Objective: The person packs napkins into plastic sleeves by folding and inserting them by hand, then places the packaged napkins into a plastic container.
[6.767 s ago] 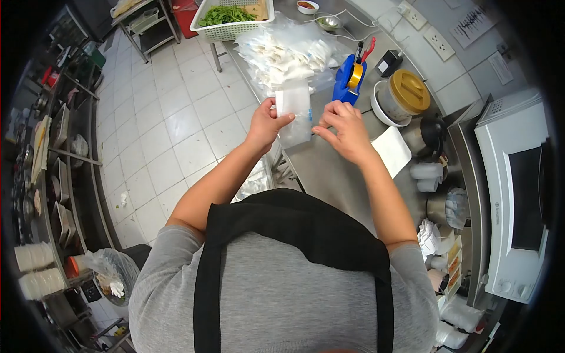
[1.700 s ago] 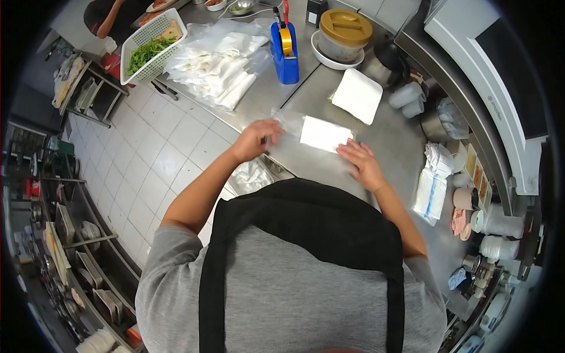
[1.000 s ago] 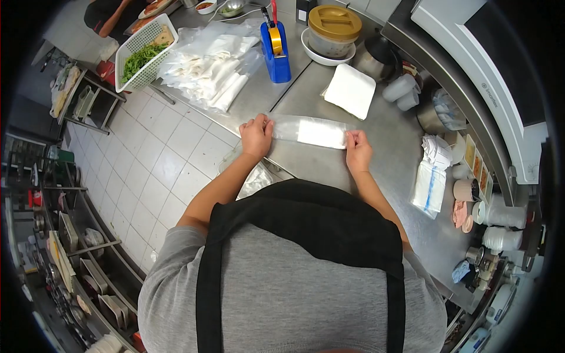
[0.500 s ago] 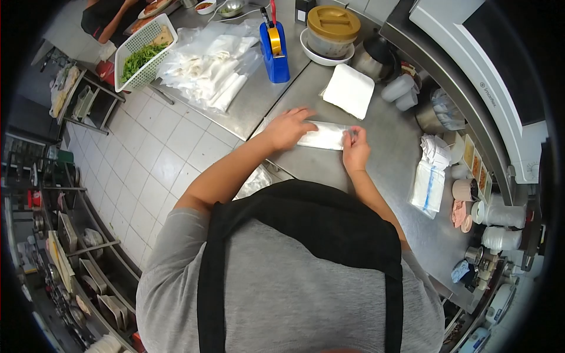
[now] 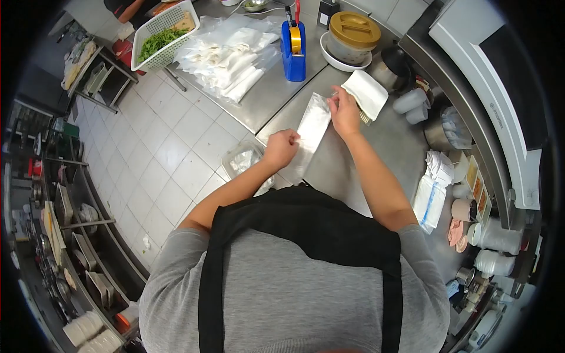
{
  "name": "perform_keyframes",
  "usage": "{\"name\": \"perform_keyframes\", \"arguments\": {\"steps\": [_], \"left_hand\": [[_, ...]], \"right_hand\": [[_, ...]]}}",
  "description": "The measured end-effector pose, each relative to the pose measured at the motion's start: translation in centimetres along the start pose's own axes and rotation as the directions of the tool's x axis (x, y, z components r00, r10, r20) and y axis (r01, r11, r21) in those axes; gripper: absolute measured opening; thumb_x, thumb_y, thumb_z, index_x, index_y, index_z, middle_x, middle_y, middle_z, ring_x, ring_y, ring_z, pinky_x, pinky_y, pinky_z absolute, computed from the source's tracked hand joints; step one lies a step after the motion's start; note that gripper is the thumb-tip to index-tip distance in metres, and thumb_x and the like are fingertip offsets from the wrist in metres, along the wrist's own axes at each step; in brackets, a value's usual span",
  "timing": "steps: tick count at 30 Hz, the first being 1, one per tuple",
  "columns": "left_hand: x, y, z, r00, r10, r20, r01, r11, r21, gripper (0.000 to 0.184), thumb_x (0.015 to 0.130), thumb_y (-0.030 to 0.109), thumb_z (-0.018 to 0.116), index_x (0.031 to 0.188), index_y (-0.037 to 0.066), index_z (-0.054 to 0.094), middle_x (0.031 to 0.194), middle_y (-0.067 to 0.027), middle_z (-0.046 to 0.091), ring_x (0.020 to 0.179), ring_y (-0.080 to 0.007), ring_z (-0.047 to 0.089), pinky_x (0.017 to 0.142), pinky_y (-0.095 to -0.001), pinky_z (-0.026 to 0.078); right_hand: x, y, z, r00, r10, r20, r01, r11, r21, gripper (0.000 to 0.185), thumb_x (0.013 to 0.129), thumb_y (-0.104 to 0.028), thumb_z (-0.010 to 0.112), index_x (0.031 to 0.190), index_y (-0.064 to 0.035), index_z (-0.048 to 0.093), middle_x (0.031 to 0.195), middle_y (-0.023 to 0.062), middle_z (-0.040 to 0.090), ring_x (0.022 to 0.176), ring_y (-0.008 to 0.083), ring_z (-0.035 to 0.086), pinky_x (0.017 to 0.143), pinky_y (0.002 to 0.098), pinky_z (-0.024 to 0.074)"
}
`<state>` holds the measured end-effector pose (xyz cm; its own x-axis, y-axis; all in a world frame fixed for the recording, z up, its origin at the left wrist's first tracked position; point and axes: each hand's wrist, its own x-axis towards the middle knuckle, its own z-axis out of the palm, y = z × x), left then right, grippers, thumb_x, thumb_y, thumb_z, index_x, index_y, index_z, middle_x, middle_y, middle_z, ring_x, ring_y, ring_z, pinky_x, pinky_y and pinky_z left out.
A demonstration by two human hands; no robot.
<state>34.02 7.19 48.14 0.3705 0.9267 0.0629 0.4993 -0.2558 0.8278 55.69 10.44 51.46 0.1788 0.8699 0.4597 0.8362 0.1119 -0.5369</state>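
Observation:
A clear plastic sleeve with a folded white sheet inside (image 5: 314, 122) lies slantwise over the steel table. My left hand (image 5: 281, 148) is closed in a pinch on its left side. By the upper right edge of the sleeve is my right hand (image 5: 345, 113), thumb and forefinger apart, close to or touching the plastic. Just behind that hand is a stack of white sheets (image 5: 368, 94), its near edge showing layers. A blue tape dispenser (image 5: 294, 59) with yellow tape stands farther back, and a pile of filled plastic sleeves (image 5: 232, 56) is to its left.
A white basket of greens (image 5: 162, 44) stands at the table's far left. Behind the sheets are a tub with a brown lid (image 5: 355, 30) and a dark-lidded pot (image 5: 391, 67). White packets (image 5: 431, 191) lie at right. Part of another person (image 5: 126, 9) shows at top left.
The sleeve has turned from lying crosswise to pointing away from me. My right hand has moved up and its fingers have parted; my left has drawn back to the sleeve's side. The view has shifted slightly.

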Motion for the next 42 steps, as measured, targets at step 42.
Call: {"name": "perform_keyframes", "arguments": {"steps": [42], "left_hand": [[4.4,1.3,0.3,0.725,0.559,0.403,-0.656,0.739,0.154,0.039,0.076,-0.001,0.056,0.112,0.011,0.063,0.108,-0.0086,0.059,0.092,-0.0298,0.063,0.079,-0.0393,0.052]], "right_hand": [[-17.7,-2.9,-5.7,0.941,-0.334,0.048,0.336,0.939,-0.067,0.032,0.06,-0.032,0.081,0.079,-0.0137,0.063,0.127,0.0094,0.05,0.116,0.033,0.045,0.094,0.0455,0.0313]]}}
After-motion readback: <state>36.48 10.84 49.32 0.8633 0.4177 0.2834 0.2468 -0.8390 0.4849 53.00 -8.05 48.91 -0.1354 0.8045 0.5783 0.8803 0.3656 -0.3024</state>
